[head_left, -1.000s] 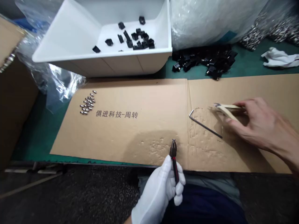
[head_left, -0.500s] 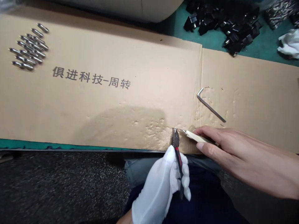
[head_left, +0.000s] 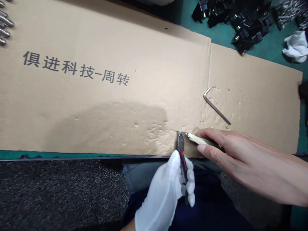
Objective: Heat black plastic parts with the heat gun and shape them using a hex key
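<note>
My gloved left grip (head_left: 160, 191) is wrapped firmly around the red-and-black pliers (head_left: 181, 146), whose tips hold a small metal piece (head_left: 179, 132) over the near part of the cardboard sheet (head_left: 149, 64). My bare right grip (head_left: 229, 155) is closed on a cream-handled tool (head_left: 198, 139), its thin metal end touching that piece or just beside it; I cannot tell which. Beyond my right grip, a hex key (head_left: 218, 110) lies on the cardboard sheet, spread over the green bench (head_left: 271, 45).

Left hand (head_left: 161, 192) around pliers (head_left: 181, 146), right hand (head_left: 237, 157) around pale-handled tool (head_left: 196, 139), contact between them unclear.
</note>
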`<state>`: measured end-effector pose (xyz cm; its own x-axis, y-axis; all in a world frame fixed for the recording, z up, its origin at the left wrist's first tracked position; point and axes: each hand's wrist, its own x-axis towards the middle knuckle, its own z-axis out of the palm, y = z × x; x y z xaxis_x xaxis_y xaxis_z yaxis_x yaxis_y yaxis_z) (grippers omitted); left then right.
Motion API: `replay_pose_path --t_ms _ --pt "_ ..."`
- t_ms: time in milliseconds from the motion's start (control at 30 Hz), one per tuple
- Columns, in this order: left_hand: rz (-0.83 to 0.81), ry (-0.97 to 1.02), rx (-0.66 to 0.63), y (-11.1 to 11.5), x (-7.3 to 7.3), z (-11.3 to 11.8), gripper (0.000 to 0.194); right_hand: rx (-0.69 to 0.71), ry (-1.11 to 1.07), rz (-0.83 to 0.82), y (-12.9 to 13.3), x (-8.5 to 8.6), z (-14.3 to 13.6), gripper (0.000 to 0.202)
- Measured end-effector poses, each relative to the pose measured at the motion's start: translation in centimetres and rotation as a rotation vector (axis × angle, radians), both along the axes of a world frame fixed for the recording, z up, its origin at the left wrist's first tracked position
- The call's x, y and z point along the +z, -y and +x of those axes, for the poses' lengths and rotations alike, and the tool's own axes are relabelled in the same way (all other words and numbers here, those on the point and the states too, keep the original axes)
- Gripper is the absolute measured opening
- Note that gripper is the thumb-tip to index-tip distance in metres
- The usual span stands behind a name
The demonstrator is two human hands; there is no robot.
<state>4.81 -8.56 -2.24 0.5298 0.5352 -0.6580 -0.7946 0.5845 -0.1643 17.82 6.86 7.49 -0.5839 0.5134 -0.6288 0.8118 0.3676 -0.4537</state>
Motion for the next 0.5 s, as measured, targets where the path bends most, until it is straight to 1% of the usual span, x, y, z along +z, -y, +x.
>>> replay_pose_path --t_ms 167,333,433,500 --pt "-0.028 -0.135 -0.017 -0.32 0.91 0.42 0.046 -0.010 0.017 0.007 -0.10 0.03 -0.11 0.026" --pt "-0.038 -0.200 -0.002 -0.05 0.88 0.98 0.047 -0.018 -0.006 0.000 -0.31 -0.07 -0.15 0.024" --pt "-0.029 -0.233 -0.025 0.03 0.87 1.02 0.050 -0.036 -0.017 0.000 -0.47 -0.07 -0.12 0.020" --pt "-0.024 -0.274 -0.051 0.04 0.98 1.00 0.053 -0.075 -0.049 0.058 -0.54 -0.03 -0.12 0.018"
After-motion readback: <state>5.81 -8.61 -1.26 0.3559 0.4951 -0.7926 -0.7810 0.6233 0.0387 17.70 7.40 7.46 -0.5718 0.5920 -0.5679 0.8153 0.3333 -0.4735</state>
